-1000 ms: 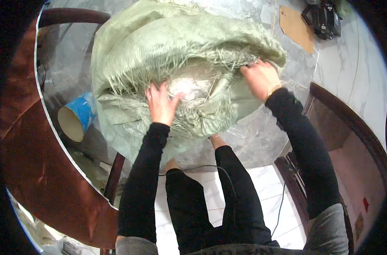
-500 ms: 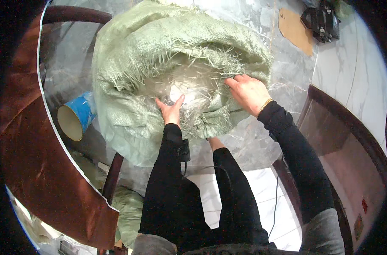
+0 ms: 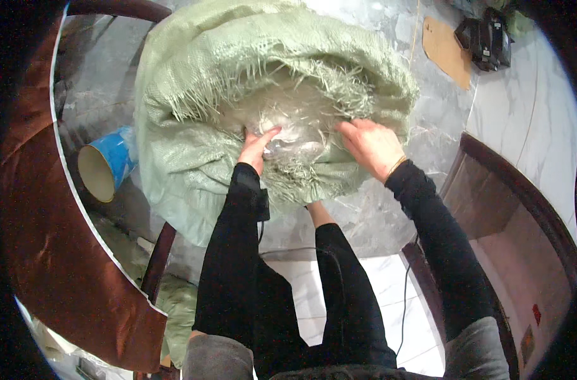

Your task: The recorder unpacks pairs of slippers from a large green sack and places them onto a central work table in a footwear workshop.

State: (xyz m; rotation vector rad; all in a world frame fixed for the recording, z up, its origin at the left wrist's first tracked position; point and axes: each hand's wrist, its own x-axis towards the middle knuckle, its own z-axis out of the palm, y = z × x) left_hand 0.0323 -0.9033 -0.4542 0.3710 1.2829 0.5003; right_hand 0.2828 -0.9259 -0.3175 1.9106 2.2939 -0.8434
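Observation:
A big pale-green woven sack (image 3: pixel 193 69) stands on the floor in front of me, its mouth rolled outward and frayed into loose strands. Clear, shiny plastic (image 3: pixel 294 142) shows inside the mouth; what exactly it is cannot be made out. My left hand (image 3: pixel 256 151) reaches in over the near side of the opening, thumb stretched out toward the plastic and apart from the forefinger; its other fingers are hidden. At the right side of the opening, my right hand (image 3: pixel 374 147) has its fingers curled closed on the sack's frayed rim.
A blue bucket (image 3: pixel 118 155) lies on its side left of the sack. Brown-covered furniture (image 3: pixel 54 253) curves along the left, and a dark wood frame (image 3: pixel 516 183) stands at the right. Cardboard (image 3: pixel 447 50) and a black object (image 3: pixel 491 41) lie at the far right.
My left hand has shifted slightly up and left, its thumb now pointing more to the right. More of the clear plastic shows. My right hand stays at the rim, and the view has shifted a little.

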